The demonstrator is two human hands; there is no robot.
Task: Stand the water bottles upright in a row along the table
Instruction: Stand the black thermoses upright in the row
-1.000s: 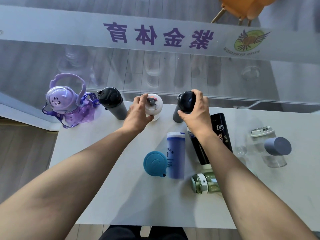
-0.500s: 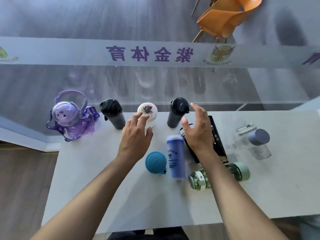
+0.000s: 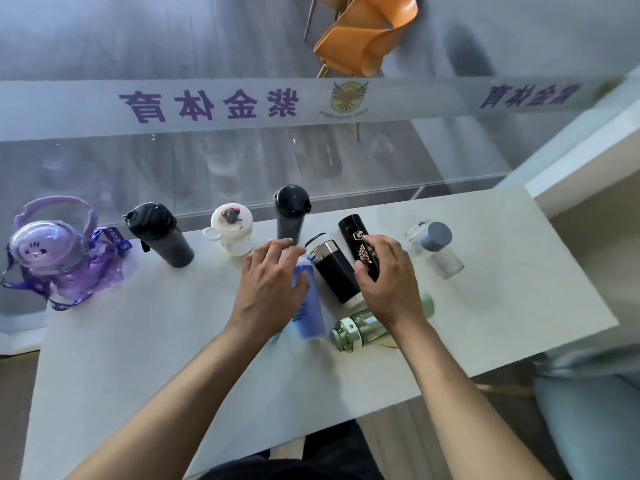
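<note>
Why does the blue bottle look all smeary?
Head view: the blue bottle is motion-blurred under the left hand; the purple bottle stays sharp; the glass wall shows faint reflections; the wide lens bends the table edges.

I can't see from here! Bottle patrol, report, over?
Left hand on lying blue bottle. Right hand gripping printed black bottle. Four upright at back edge. Green bottle lying, crowding.

desk [image 3: 145, 341]: matt pale stone-look top. purple jug [image 3: 52, 254]: translucent glossy plastic, woven strap. black flask [image 3: 360, 247]: gloss finish, printed. black tumbler [image 3: 334, 271]: shiny metal band. green bottle [image 3: 360, 329]: clear, looks like glass. far panel [image 3: 242, 168]: clear, reflective.
</note>
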